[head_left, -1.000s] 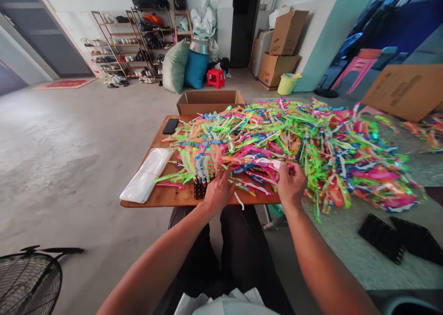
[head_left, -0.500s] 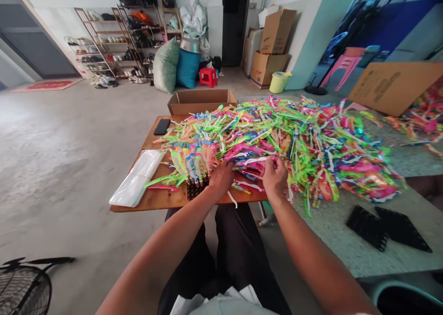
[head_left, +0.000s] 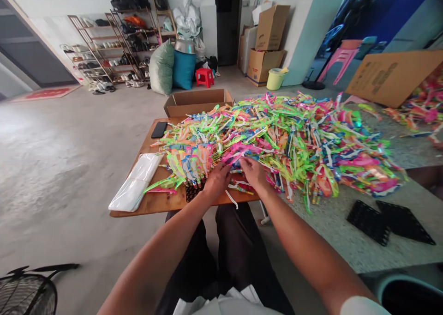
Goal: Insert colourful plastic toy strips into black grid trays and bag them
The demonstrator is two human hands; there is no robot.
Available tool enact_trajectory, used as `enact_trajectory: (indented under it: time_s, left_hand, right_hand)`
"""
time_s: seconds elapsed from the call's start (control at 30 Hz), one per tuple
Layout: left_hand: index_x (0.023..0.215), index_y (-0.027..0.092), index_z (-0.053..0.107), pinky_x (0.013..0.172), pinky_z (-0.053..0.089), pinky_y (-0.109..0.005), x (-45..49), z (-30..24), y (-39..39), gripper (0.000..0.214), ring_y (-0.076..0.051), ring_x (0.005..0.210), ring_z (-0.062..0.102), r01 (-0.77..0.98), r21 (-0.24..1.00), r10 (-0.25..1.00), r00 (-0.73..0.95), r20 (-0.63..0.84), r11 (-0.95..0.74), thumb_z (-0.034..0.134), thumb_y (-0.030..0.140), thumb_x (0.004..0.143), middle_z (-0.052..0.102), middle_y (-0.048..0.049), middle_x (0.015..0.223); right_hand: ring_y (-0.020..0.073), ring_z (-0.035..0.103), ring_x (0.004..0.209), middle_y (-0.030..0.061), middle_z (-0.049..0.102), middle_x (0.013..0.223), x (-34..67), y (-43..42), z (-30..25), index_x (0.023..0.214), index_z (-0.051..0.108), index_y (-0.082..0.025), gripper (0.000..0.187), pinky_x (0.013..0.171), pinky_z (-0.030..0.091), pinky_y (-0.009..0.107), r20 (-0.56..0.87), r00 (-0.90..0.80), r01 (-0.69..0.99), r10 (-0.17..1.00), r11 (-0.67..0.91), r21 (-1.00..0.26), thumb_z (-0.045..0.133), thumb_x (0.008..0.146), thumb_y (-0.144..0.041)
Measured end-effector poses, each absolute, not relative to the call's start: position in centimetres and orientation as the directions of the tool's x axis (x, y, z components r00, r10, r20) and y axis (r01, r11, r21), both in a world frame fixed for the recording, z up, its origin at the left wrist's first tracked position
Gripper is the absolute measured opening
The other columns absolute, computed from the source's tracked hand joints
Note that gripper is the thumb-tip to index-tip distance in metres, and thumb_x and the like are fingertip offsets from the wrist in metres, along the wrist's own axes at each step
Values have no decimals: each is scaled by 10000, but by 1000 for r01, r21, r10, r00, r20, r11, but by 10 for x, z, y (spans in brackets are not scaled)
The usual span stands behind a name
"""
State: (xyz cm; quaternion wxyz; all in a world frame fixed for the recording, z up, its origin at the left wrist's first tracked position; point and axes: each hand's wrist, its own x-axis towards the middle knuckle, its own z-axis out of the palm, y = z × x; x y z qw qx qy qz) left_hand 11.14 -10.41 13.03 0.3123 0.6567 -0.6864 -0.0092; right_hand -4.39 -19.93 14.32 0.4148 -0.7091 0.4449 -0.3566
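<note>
My left hand [head_left: 217, 180], fingers closed, is just right of a black holed tray [head_left: 192, 193]. Whatever it grips is mostly hidden under the fingers. Close beside it, my right hand [head_left: 254, 172] pinches a pink plastic toy with a white strip [head_left: 238, 157] at the near edge of the heap. A bunch of winged toys [head_left: 194, 165] in green, orange, blue and pink stands packed in the tray, stems down. The large heap of similar toys [head_left: 287, 130] spreads behind and to the right of both hands.
White plastic bags [head_left: 135, 183] and a black phone [head_left: 159, 130] lie on the left of the wooden table [head_left: 166, 204]. Behind it sits an open cardboard box [head_left: 199, 103]. Two black trays [head_left: 368, 221] rest on the stone surface at right. A fan [head_left: 27, 292] stands lower left.
My right hand has moved left, close to my left hand, bringing the pink toy with its white strip along. My left hand has shifted slightly left. The view has tilted a little.
</note>
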Motion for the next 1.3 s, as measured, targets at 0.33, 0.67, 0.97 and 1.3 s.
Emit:
enact_trajectory:
  time_s: [0.33,0.67,0.97,1.3]
  left_hand:
    - [1234,198,648,1041,561,-361,110,142,-74,265,-218,1202,641,-840,466,-797,68,600,278,536,173,995,661,-123,1209]
    - [1534,165,412,1145,531,-473,116,156,-20,569,-282,1422,515,-857,224,-736,-234,635,465,492,86,977,554,-205,1468]
    - [1485,230,492,1146,526,-480,102,159,29,515,-289,1476,459,-804,371,-742,-126,658,465,482,96,988,445,-176,1595]
    - [1157,151,736,727,545,-293,104,135,72,469,-164,747,641,40,996,-917,388,-88,-79,704,537,892,711,-57,897]
  right_hand:
    - [187,662,647,62,722,891,-39,-187,177,1023,695,-215,579,541,544,295,-86,559,-83,-825,47,-995,522,904,-755]
    - [199,672,723,37,715,885,-75,-95,181,1027,680,-236,434,544,530,292,-150,658,-102,-738,109,-989,661,886,-646]
    - [184,663,678,23,731,834,-61,-62,151,1118,714,-217,416,660,587,347,-169,602,28,-781,232,-972,755,825,-509]
    - [189,698,720,30,719,794,-40,-47,147,1177,740,-197,427,722,578,341,-220,922,-120,-319,305,-945,653,934,-537]
